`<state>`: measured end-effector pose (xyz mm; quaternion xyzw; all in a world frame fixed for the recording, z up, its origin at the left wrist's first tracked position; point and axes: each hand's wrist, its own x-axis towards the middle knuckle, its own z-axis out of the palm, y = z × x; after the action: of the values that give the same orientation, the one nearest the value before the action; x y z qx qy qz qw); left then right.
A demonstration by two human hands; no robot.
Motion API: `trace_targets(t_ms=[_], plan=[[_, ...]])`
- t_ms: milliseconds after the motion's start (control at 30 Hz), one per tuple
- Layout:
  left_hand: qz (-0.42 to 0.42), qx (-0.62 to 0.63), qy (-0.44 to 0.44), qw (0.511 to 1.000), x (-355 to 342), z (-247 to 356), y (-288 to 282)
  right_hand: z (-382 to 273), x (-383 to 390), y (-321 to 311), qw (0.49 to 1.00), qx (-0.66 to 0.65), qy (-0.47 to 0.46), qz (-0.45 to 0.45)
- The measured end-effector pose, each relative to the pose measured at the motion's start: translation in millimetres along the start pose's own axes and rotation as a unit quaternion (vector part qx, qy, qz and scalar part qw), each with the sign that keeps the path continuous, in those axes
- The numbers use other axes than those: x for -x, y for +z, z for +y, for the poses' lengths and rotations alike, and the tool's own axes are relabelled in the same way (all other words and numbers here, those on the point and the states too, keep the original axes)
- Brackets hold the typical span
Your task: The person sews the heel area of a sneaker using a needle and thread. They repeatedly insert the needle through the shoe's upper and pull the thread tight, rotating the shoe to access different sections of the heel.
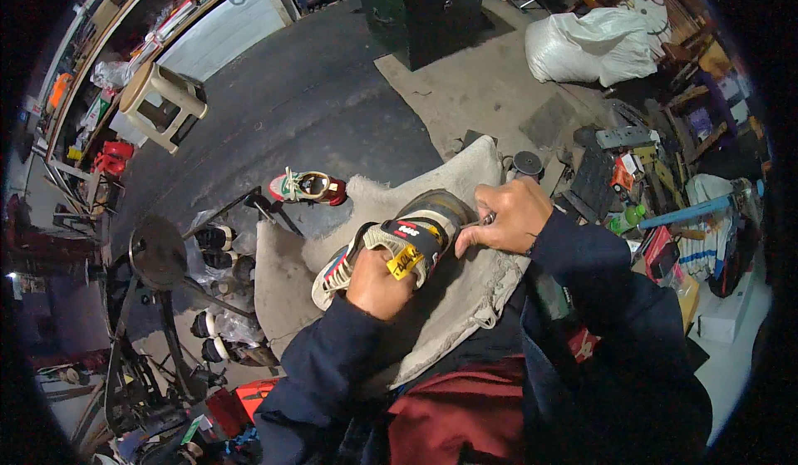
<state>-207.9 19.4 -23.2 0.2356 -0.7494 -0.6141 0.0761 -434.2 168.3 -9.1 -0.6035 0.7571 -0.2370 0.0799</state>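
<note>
A beige sneaker point(397, 241) with a black heel patch, a yellow tag and a dark grey sole lies tilted over a pale, worn cloth point(449, 315) on my lap. My left hand point(379, 285) grips it at the opening, its fingers hidden inside the shoe. Close against the heel end of the sole, my right hand point(509, 217) is closed in a pinch. A small dark metallic bit shows between its thumb and finger, too small to name. Beyond the cloth's left edge stands a red, green and white sneaker point(309, 187).
A black metal stand machine point(158, 253) and several bagged shoes point(220, 257) stand at the left. Farther off are a plastic stool point(162, 103), a dark green chest point(424, 12) and a white sack point(590, 48). Tools and scraps, with a blue-handled tool point(686, 213), crowd the right.
</note>
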Motion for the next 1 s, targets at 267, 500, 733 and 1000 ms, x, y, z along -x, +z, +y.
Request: trace_targets(t_ms=[267,500,733,1000], plan=[[0.081,0.028,0.081,0.993,-2,0,8,19,9,10,0.990,0.060,0.119,-0.043],[0.081,0.072,0.018,0.994,12,4,1,46,78,1,0.976,-0.148,0.151,0.051],[0.075,0.031,0.006,0.997,6,-3,10,-59,51,-20,0.711,-0.696,0.101,-0.010],[0.026,-0.067,-0.041,0.997,4,2,23,-19,87,-46,0.642,-0.749,0.083,0.138]])
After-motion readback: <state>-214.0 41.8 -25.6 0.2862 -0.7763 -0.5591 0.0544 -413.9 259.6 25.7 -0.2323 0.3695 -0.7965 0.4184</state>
